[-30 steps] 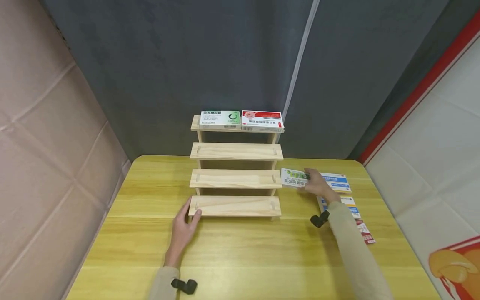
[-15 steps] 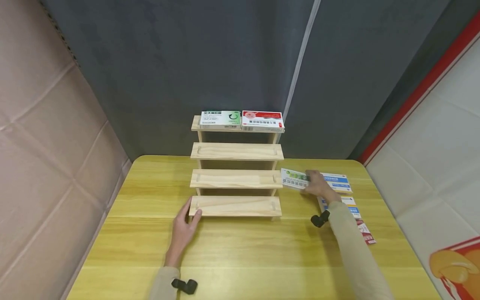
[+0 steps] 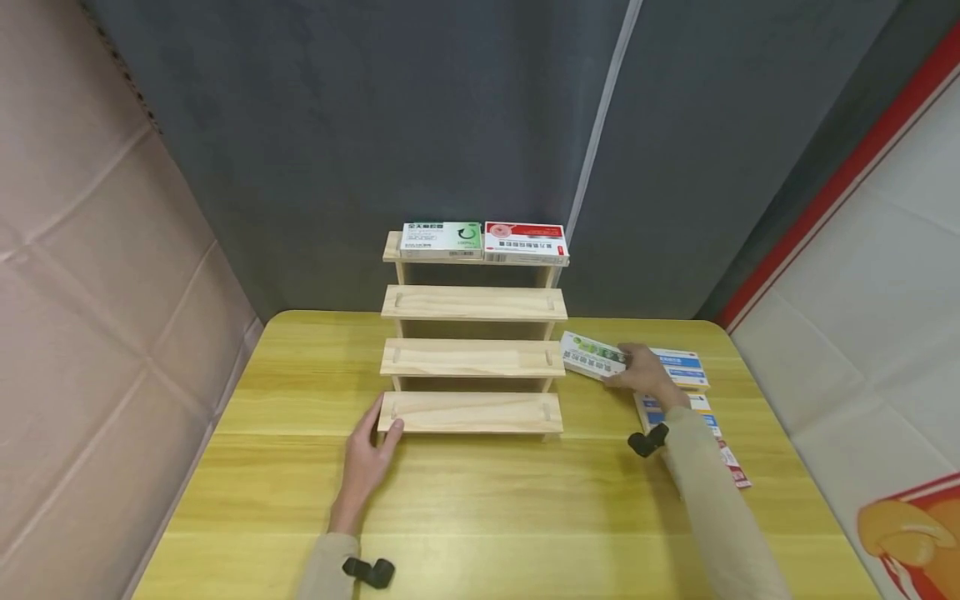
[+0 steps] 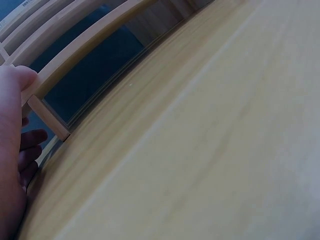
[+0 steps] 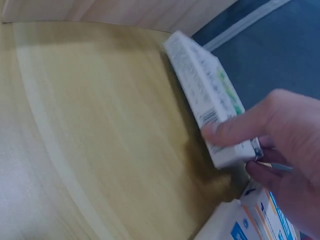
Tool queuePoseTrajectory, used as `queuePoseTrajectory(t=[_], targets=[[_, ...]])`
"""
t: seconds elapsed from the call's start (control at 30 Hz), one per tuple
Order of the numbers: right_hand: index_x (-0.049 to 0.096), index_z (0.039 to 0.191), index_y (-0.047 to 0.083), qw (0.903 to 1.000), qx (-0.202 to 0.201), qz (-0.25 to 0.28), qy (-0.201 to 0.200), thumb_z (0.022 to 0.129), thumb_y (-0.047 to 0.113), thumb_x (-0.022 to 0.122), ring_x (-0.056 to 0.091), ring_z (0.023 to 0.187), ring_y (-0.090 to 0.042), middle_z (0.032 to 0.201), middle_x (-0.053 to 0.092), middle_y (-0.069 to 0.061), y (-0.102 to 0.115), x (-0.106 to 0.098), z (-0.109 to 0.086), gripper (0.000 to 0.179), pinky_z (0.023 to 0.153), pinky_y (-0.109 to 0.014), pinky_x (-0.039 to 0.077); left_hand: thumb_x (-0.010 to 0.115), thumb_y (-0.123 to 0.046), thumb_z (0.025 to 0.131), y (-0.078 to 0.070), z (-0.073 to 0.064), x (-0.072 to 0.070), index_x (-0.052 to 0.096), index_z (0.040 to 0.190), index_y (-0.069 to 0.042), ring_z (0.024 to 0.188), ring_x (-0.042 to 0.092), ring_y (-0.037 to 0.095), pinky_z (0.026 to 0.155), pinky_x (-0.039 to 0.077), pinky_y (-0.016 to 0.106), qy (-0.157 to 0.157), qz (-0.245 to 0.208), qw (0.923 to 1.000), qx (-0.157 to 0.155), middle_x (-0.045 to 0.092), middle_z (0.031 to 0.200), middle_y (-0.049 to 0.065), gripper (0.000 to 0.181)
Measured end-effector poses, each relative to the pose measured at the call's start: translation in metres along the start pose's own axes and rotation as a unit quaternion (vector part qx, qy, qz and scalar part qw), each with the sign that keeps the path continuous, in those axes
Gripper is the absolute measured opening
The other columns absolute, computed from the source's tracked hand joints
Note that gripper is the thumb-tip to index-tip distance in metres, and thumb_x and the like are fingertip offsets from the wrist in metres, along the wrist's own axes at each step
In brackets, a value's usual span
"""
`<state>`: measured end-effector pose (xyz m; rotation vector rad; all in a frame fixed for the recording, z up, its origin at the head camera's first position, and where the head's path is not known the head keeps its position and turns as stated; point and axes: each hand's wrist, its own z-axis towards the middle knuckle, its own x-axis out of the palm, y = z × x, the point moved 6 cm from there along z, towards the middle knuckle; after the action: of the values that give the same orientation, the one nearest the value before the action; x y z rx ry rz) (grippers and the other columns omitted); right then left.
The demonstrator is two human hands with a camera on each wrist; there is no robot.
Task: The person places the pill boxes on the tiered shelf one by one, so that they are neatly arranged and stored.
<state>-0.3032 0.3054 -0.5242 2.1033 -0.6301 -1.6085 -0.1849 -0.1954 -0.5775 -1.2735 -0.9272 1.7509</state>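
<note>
Just right of the stepped wooden rack [image 3: 472,357], there was the green-lettered carton [image 3: 592,357], tilted, its near end pinched by the right hand [image 3: 645,372], thumb pressed on the narrow barcoded side and the fingers partly hidden behind! Across at the other end, the left hand [image 3: 365,458] gripped the left corner of the lowest step [image 3: 472,412], thumb over the front edge, lower fingers loosely bent. Up top a green-and-white box [image 3: 441,239] sat beside a red-and-white box [image 3: 525,242], while blue-and-white cartons [image 3: 682,367] lay near the right wrist.
</note>
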Motion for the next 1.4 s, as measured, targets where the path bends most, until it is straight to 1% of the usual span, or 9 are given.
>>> queuePoseTrajectory(t=[0.27, 0.37, 0.47, 0.63, 0.77, 0.87, 1.03, 1.2, 1.4], targets=[[0.032, 0.154, -0.007, 0.9979, 0.008, 0.048, -0.043, 0.085, 0.042, 0.079, 0.051, 0.127, -0.044, 0.143, 0.048, -0.034, -0.008, -0.013, -0.008, 0.097, 0.107, -0.058, 0.047, 0.064, -0.029, 0.101, -0.001, 0.0, 0.0, 0.04, 0.155, -0.008, 0.146, 0.039, 0.042, 0.123, 0.029, 0.058, 0.004, -0.002, 1.0, 0.0, 0.043, 0.157, 0.019, 0.063], [0.032, 0.155, -0.005, 0.9967, 0.012, 0.051, -0.062, 0.086, 0.048, 0.076, 0.051, 0.126, -0.043, 0.143, 0.048, -0.033, -0.012, -0.017, -0.009, 0.097, 0.107, -0.058, 0.047, 0.064, -0.03, 0.101, -0.002, 0.0, 0.0, 0.04, 0.155, -0.009, 0.146, 0.039, 0.042, 0.124, 0.029, 0.058, 0.006, -0.002, 1.0, -0.002, 0.043, 0.158, 0.019, 0.063], [0.032, 0.156, -0.002, 0.9948, 0.023, 0.057, -0.081, 0.087, 0.054, 0.074, 0.049, 0.13, -0.043, 0.146, 0.047, -0.032, -0.015, -0.02, -0.01, 0.098, 0.11, -0.059, 0.044, 0.064, -0.03, 0.101, -0.002, 0.0, 0.0, 0.04, 0.155, -0.009, 0.147, 0.039, 0.042, 0.124, 0.028, 0.057, 0.008, -0.002, 1.0, 0.0, 0.043, 0.158, 0.018, 0.063], [0.032, 0.156, -0.002, 0.9885, 0.029, 0.091, -0.117, 0.089, 0.056, 0.071, 0.046, 0.132, -0.045, 0.148, 0.044, -0.032, -0.016, -0.026, -0.014, 0.097, 0.112, -0.06, 0.041, 0.063, -0.03, 0.101, -0.001, 0.0, 0.001, 0.039, 0.155, -0.008, 0.147, 0.039, 0.041, 0.125, 0.028, 0.056, 0.012, -0.006, 0.9999, -0.002, 0.043, 0.158, 0.018, 0.064], [0.034, 0.155, -0.001, 0.9814, 0.025, 0.123, -0.145, 0.09, 0.055, 0.071, 0.045, 0.133, -0.045, 0.148, 0.044, -0.03, -0.016, -0.029, -0.017, 0.094, 0.11, -0.06, 0.041, 0.064, -0.031, 0.101, -0.001, 0.001, 0.0, 0.039, 0.155, -0.007, 0.147, 0.038, 0.042, 0.124, 0.028, 0.058, 0.013, -0.003, 0.9999, -0.005, 0.042, 0.158, 0.019, 0.064], [0.039, 0.153, -0.001, 0.9763, 0.014, 0.13, -0.172, 0.09, 0.055, 0.071, 0.046, 0.13, -0.044, 0.146, 0.046, -0.029, -0.015, -0.032, -0.018, 0.09, 0.106, -0.058, 0.043, 0.063, -0.031, 0.101, -0.001, 0.001, 0.0, 0.039, 0.155, -0.008, 0.147, 0.038, 0.041, 0.125, 0.027, 0.057, 0.014, -0.004, 0.9999, -0.007, 0.042, 0.158, 0.018, 0.064], [0.046, 0.148, -0.002, 0.9651, 0.003, 0.138, -0.222, 0.089, 0.048, 0.073, 0.049, 0.123, -0.041, 0.14, 0.048, -0.028, -0.014, -0.039, -0.022, 0.081, 0.099, -0.048, 0.045, 0.063, -0.031, 0.101, 0.0, 0.001, 0.0, 0.038, 0.156, -0.008, 0.148, 0.038, 0.041, 0.125, 0.027, 0.057, 0.016, -0.006, 0.9998, -0.009, 0.042, 0.159, 0.017, 0.064], [0.05, 0.144, -0.001, 0.949, 0.004, 0.16, -0.271, 0.088, 0.044, 0.076, 0.049, 0.118, -0.034, 0.136, 0.05, -0.025, -0.012, -0.044, -0.026, 0.077, 0.094, -0.036, 0.043, 0.063, -0.032, 0.101, 0.0, 0.001, 0.0, 0.038, 0.156, -0.008, 0.148, 0.037, 0.041, 0.125, 0.027, 0.057, 0.018, -0.004, 0.9998, -0.006, 0.041, 0.159, 0.017, 0.064], [0.055, 0.138, -0.002, 0.9274, -0.023, 0.174, -0.33, 0.085, 0.039, 0.079, 0.051, 0.108, -0.028, 0.127, 0.052, -0.019, -0.002, -0.049, -0.031, 0.072, 0.089, -0.026, 0.041, 0.063, -0.032, 0.101, 0.001, 0.001, 0.001, 0.038, 0.156, -0.008, 0.148, 0.037, 0.041, 0.125, 0.027, 0.057, 0.018, -0.007, 0.9998, -0.004, 0.042, 0.159, 0.016, 0.064]])
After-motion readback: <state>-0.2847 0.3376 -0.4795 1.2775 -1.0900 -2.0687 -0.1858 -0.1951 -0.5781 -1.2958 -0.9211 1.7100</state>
